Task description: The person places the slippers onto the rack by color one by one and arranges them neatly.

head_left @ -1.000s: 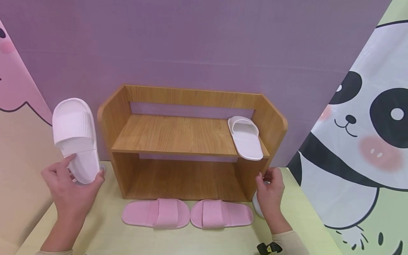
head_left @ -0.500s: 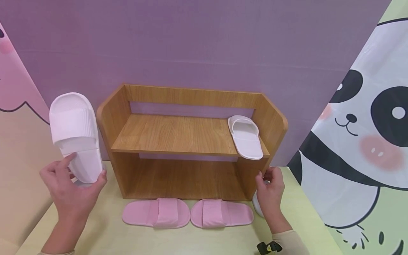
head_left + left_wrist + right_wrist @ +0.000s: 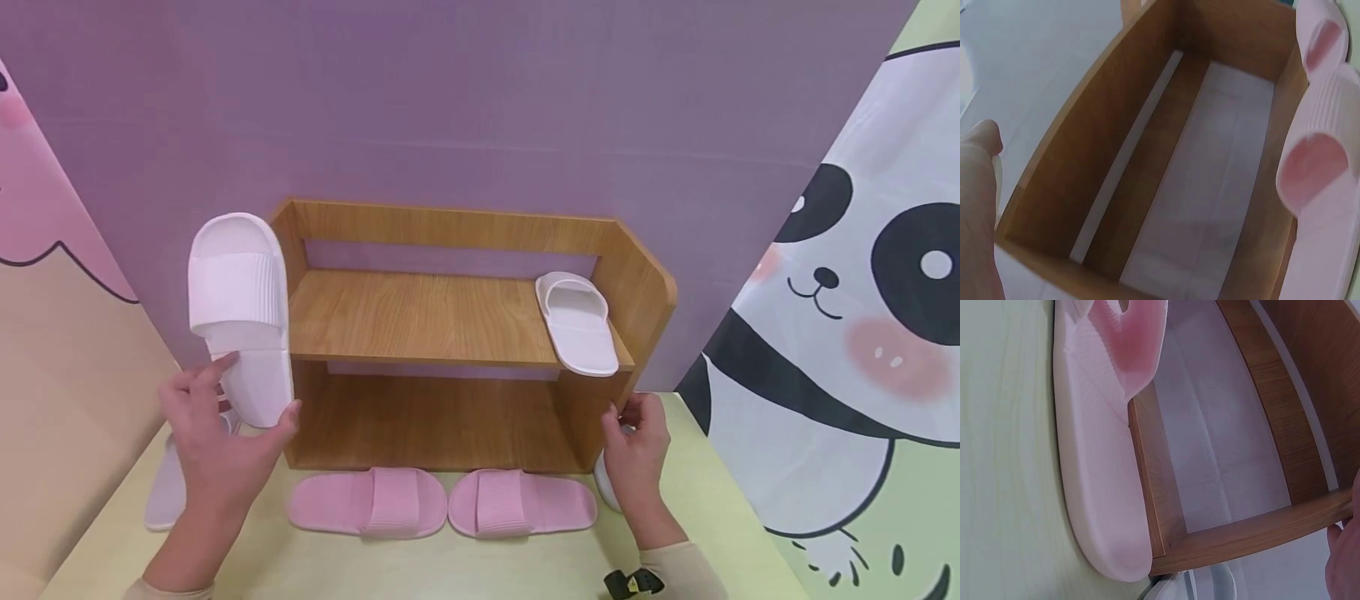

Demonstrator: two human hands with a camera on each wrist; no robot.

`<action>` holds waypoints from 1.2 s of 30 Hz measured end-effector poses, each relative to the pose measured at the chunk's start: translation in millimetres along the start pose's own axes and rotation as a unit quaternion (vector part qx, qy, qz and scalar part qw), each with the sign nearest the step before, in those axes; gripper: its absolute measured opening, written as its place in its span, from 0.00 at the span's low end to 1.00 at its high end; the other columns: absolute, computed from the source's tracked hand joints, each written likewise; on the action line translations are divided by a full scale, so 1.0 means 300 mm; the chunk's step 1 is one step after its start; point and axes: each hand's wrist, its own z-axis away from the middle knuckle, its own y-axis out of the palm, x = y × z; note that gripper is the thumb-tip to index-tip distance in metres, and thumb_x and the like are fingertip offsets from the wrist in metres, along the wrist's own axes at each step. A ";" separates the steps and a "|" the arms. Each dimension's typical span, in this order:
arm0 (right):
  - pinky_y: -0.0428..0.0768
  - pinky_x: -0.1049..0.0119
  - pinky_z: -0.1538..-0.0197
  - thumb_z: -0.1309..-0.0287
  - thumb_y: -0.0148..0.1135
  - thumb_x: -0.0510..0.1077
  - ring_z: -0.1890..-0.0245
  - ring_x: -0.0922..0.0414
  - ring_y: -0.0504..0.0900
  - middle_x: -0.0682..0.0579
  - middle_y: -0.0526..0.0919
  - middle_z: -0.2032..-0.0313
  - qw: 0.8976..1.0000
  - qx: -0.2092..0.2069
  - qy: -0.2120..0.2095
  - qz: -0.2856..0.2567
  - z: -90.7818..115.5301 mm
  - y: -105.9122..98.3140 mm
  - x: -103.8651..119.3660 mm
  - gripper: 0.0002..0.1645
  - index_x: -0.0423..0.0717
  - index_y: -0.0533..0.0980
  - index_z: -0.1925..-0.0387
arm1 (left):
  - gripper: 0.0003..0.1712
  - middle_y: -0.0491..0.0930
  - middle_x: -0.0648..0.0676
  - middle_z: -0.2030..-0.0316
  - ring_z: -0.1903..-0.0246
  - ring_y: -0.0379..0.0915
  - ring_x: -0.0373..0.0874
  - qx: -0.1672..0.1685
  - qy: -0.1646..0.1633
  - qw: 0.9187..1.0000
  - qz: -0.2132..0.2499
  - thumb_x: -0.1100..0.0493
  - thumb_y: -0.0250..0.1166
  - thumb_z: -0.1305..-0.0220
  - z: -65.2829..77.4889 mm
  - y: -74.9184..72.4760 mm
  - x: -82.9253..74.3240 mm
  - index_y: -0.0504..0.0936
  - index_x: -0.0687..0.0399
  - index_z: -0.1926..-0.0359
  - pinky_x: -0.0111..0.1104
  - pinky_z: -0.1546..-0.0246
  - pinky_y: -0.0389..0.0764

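My left hand holds a white slipper by its heel end, thumb on one side and fingers on the other. Strap end up, the slipper overlaps the left panel of the wooden shoe rack in the head view. At the rack's right panel, my right hand pinches the front edge with thumb and curled fingers. Another white slipper lies on the upper shelf at the right, heel toward me. In the left wrist view only part of the left hand shows.
Two pink slippers lie toe to toe on the table before the rack. A pale slipper rests at the left, partly behind my left hand. Another white item sits behind my right hand. A purple wall stands behind.
My left hand has carried the white slipper slightly up, then right, to the rack's left side. The pale slipper behind it has come into view. My right hand stays in place.
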 end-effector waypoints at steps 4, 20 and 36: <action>0.78 0.76 0.55 0.29 0.64 0.29 0.60 0.62 0.79 0.44 0.82 0.56 1.000 0.000 -0.008 -0.003 0.001 0.000 -0.003 0.08 0.34 0.76 0.52 | 0.51 0.60 0.34 0.42 0.42 0.61 0.34 0.012 0.019 1.000 0.014 0.54 0.86 0.65 0.000 0.041 -0.027 0.83 0.62 0.33 0.27 0.54 0.68; 0.78 0.77 0.57 0.30 0.64 0.29 0.60 0.63 0.79 0.43 0.82 0.57 1.000 -0.004 -0.019 0.003 -0.001 0.002 -0.008 0.08 0.33 0.76 0.52 | 0.49 0.69 0.68 0.45 0.44 0.68 0.51 0.086 0.039 0.995 0.008 0.49 0.87 0.58 -0.002 0.145 -0.123 0.83 0.52 0.31 0.34 0.48 0.72; 0.77 0.77 0.58 0.32 0.63 0.27 0.62 0.63 0.79 0.43 0.82 0.59 1.000 -0.009 -0.027 -0.004 -0.002 0.000 -0.007 0.07 0.33 0.76 0.54 | 0.49 0.69 0.63 0.43 0.43 0.69 0.59 0.197 -0.016 0.979 -0.054 0.47 0.89 0.54 -0.046 0.227 -0.250 0.80 0.48 0.30 0.56 0.50 0.82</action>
